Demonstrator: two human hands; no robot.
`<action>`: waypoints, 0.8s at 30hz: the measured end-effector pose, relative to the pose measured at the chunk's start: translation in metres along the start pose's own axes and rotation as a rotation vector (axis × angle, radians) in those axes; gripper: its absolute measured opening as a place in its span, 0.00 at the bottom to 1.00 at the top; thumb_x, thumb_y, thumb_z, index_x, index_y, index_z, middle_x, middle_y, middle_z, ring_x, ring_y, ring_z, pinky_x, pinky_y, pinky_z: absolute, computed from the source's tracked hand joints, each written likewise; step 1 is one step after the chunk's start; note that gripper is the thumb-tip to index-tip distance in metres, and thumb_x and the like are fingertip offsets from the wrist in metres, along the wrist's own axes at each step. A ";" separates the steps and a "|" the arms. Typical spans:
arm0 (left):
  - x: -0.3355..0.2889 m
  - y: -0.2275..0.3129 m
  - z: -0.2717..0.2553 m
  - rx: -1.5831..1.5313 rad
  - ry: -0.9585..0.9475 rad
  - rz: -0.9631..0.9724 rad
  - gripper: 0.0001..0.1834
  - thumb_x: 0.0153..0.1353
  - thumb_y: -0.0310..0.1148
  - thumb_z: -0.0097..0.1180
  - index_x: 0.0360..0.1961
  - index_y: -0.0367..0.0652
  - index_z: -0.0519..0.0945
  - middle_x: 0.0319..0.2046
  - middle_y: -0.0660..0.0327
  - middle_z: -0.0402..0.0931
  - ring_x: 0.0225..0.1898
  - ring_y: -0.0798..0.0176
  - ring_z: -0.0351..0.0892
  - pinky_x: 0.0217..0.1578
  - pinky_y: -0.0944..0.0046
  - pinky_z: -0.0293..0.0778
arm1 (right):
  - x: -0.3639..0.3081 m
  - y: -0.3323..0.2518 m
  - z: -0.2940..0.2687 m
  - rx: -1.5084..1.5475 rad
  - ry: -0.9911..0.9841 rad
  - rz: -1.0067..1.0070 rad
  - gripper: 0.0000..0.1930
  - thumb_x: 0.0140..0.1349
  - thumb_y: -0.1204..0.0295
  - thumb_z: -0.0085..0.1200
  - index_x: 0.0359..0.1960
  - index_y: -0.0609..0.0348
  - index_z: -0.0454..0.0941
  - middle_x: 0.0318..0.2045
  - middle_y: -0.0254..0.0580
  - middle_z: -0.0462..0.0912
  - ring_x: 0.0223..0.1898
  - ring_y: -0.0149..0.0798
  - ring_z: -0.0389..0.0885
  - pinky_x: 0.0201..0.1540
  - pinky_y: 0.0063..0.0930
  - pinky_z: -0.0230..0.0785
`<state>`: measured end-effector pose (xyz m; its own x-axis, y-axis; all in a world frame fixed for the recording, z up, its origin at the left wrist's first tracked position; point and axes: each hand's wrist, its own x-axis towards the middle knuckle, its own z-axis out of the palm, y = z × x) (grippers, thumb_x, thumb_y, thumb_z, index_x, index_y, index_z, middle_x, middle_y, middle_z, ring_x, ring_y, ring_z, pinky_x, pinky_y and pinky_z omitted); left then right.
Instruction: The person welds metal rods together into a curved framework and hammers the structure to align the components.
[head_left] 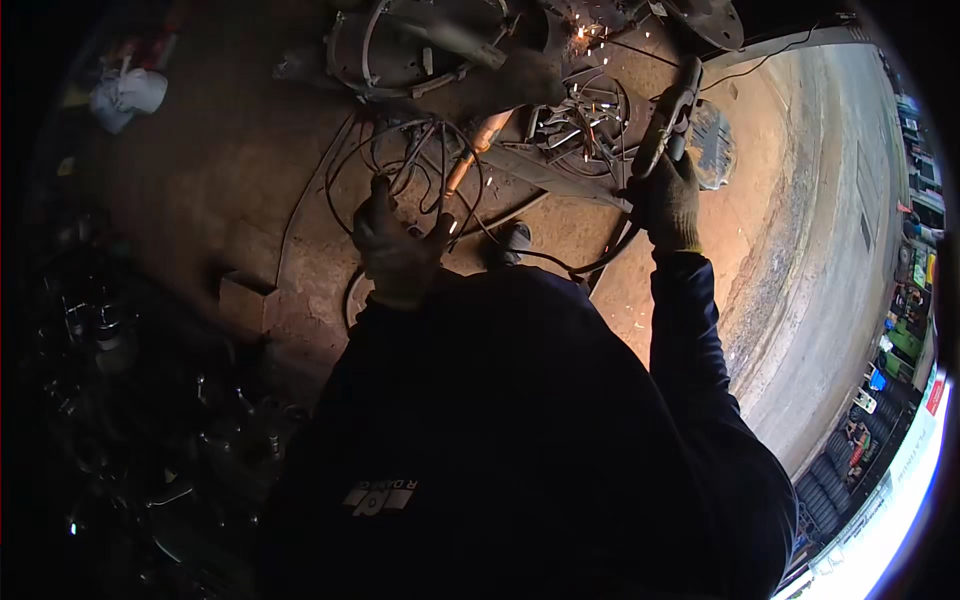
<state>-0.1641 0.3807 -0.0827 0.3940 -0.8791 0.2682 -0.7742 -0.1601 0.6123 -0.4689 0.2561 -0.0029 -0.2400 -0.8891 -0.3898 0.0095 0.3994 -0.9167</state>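
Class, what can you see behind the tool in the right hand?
Beyond the tool and gloved right hand, brown floor shows, with part of a round grey object. Whatever lies directly behind tool and glove is covered.

Gloves (676,205) dusty tan, tool (668,115) dark — bar (478,145) orange — road (840,220) grey.

Dark, tilted welding holder (669,116) with sparking rod (636,50)

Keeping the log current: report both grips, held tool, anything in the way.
Right grip closed on electrode holder. Left grip open, apparently holding nothing. Sparks at far end of rod; loose cables between grips.
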 end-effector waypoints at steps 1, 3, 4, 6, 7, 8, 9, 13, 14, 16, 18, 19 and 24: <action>0.000 0.001 -0.002 0.008 -0.004 -0.003 0.55 0.45 0.50 0.79 0.72 0.45 0.64 0.52 0.48 0.71 0.52 0.48 0.76 0.52 0.47 0.78 | 0.001 0.001 -0.001 -0.001 -0.002 -0.012 0.13 0.69 0.62 0.57 0.46 0.57 0.76 0.29 0.35 0.80 0.24 0.31 0.81 0.24 0.27 0.77; -0.001 0.002 -0.005 0.002 -0.017 -0.018 0.55 0.46 0.52 0.78 0.72 0.46 0.64 0.52 0.48 0.71 0.53 0.48 0.75 0.52 0.47 0.78 | 0.001 0.007 -0.001 -0.017 -0.026 -0.067 0.14 0.69 0.63 0.58 0.49 0.58 0.74 0.30 0.37 0.81 0.25 0.31 0.81 0.25 0.27 0.77; -0.001 0.001 -0.005 -0.009 -0.024 -0.030 0.55 0.46 0.53 0.78 0.72 0.46 0.64 0.52 0.48 0.72 0.53 0.48 0.75 0.52 0.47 0.78 | -0.003 0.010 0.003 -0.031 -0.018 -0.096 0.15 0.69 0.63 0.58 0.49 0.59 0.74 0.30 0.37 0.81 0.25 0.31 0.81 0.25 0.27 0.77; -0.002 -0.001 -0.004 0.002 -0.034 -0.045 0.55 0.45 0.51 0.79 0.72 0.46 0.64 0.51 0.49 0.72 0.54 0.48 0.74 0.52 0.46 0.77 | -0.012 0.022 0.010 -0.057 -0.014 -0.201 0.17 0.72 0.63 0.57 0.54 0.60 0.73 0.34 0.38 0.81 0.27 0.32 0.82 0.26 0.27 0.78; -0.002 -0.001 -0.004 0.021 -0.039 -0.047 0.56 0.44 0.50 0.80 0.72 0.46 0.64 0.51 0.50 0.72 0.54 0.48 0.74 0.52 0.46 0.77 | -0.006 0.043 0.004 0.015 -0.026 -0.189 0.17 0.72 0.62 0.56 0.55 0.59 0.73 0.35 0.37 0.81 0.27 0.32 0.82 0.26 0.28 0.78; -0.002 -0.001 -0.003 0.038 -0.044 -0.047 0.56 0.42 0.49 0.81 0.71 0.46 0.64 0.50 0.50 0.73 0.54 0.47 0.74 0.52 0.46 0.77 | 0.006 0.068 -0.007 0.087 -0.037 -0.176 0.17 0.73 0.62 0.55 0.56 0.59 0.73 0.35 0.37 0.81 0.27 0.31 0.81 0.26 0.28 0.78; 0.002 0.000 -0.009 0.057 -0.098 -0.030 0.58 0.39 0.45 0.83 0.71 0.45 0.64 0.51 0.51 0.73 0.54 0.46 0.74 0.53 0.46 0.76 | 0.011 0.081 -0.012 0.163 -0.048 -0.160 0.17 0.74 0.62 0.54 0.57 0.59 0.72 0.36 0.36 0.81 0.27 0.31 0.81 0.26 0.29 0.78; 0.002 -0.002 -0.007 -0.039 0.005 0.072 0.53 0.44 0.50 0.80 0.67 0.34 0.66 0.46 0.45 0.72 0.48 0.45 0.75 0.47 0.47 0.76 | -0.004 0.048 -0.012 0.362 0.022 0.042 0.13 0.74 0.62 0.51 0.52 0.54 0.71 0.28 0.37 0.77 0.21 0.35 0.80 0.24 0.35 0.81; 0.000 -0.005 -0.006 -0.022 -0.028 0.056 0.53 0.46 0.52 0.78 0.67 0.34 0.67 0.47 0.44 0.71 0.48 0.45 0.75 0.47 0.47 0.77 | -0.003 0.048 -0.015 0.299 0.049 -0.016 0.12 0.71 0.61 0.54 0.48 0.53 0.71 0.25 0.38 0.77 0.20 0.37 0.80 0.23 0.36 0.81; -0.001 -0.009 -0.004 -0.002 -0.058 0.061 0.52 0.46 0.54 0.77 0.66 0.33 0.68 0.48 0.43 0.70 0.48 0.45 0.75 0.46 0.47 0.78 | 0.001 0.044 -0.028 0.176 0.041 -0.109 0.13 0.71 0.64 0.57 0.50 0.56 0.72 0.30 0.40 0.81 0.24 0.37 0.83 0.25 0.34 0.82; -0.002 -0.013 0.000 0.007 -0.048 0.103 0.53 0.46 0.53 0.77 0.66 0.33 0.68 0.50 0.44 0.70 0.48 0.45 0.75 0.46 0.47 0.78 | 0.004 0.046 -0.032 0.128 0.034 -0.205 0.14 0.71 0.69 0.57 0.55 0.57 0.72 0.35 0.39 0.83 0.30 0.36 0.84 0.29 0.31 0.82; -0.002 -0.015 0.001 0.027 -0.053 0.096 0.53 0.46 0.53 0.77 0.67 0.33 0.67 0.50 0.44 0.69 0.48 0.45 0.75 0.46 0.48 0.79 | 0.004 0.045 -0.029 0.137 0.003 -0.266 0.16 0.71 0.72 0.57 0.57 0.58 0.72 0.38 0.39 0.83 0.33 0.35 0.85 0.32 0.30 0.82; -0.006 -0.005 0.000 -0.022 0.006 0.073 0.54 0.46 0.50 0.78 0.68 0.33 0.65 0.52 0.43 0.68 0.49 0.45 0.76 0.49 0.50 0.81 | -0.008 0.033 -0.014 0.048 0.045 -0.231 0.18 0.70 0.71 0.58 0.59 0.59 0.72 0.40 0.39 0.84 0.35 0.34 0.85 0.31 0.28 0.81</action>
<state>-0.1631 0.3862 -0.0874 0.3397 -0.8854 0.3172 -0.7901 -0.0857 0.6069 -0.4800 0.2791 -0.0292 -0.2842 -0.9443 -0.1662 -0.0047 0.1747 -0.9846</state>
